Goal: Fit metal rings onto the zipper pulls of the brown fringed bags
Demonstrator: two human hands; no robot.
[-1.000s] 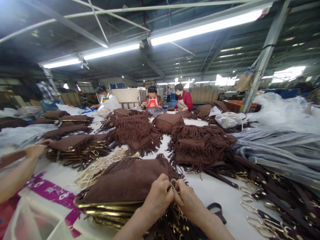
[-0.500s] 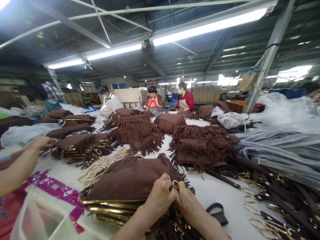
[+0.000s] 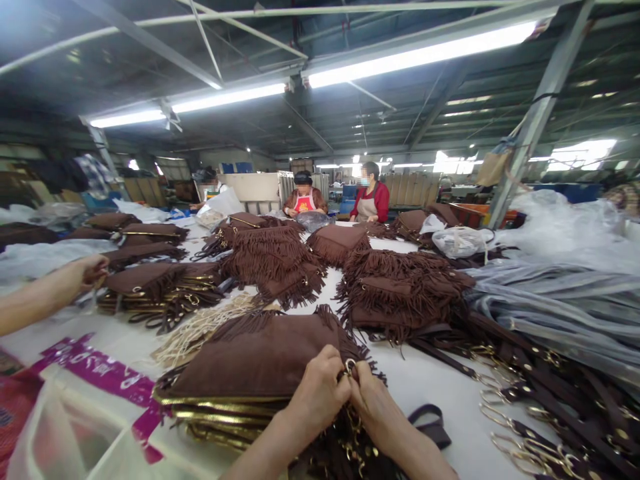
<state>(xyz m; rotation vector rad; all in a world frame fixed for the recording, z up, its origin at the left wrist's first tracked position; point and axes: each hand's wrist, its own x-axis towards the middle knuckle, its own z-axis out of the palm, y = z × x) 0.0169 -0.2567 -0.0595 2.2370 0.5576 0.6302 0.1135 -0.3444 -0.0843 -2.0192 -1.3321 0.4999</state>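
Observation:
A brown fringed bag lies on top of a stack of bags with gold zippers in front of me. At the bag's right corner, a gold metal ring shows between my hands. My left hand is closed in a pinch at the ring. Close against it, my right hand pinches the strap end at the same ring; its fingers hide most of the clasp. Dark straps with gold hooks hang beneath my hands.
Brown straps with gold hooks are heaped at right, beside plastic-wrapped strips. Fringed bag piles stand beyond, with cream cords at left. Another person's hand reaches in from the left. Two co-workers face me across the table.
The other person's hand at left has shifted slightly and now appears lifted beside the bags. My hands stay at the ring. The view has moved a little.

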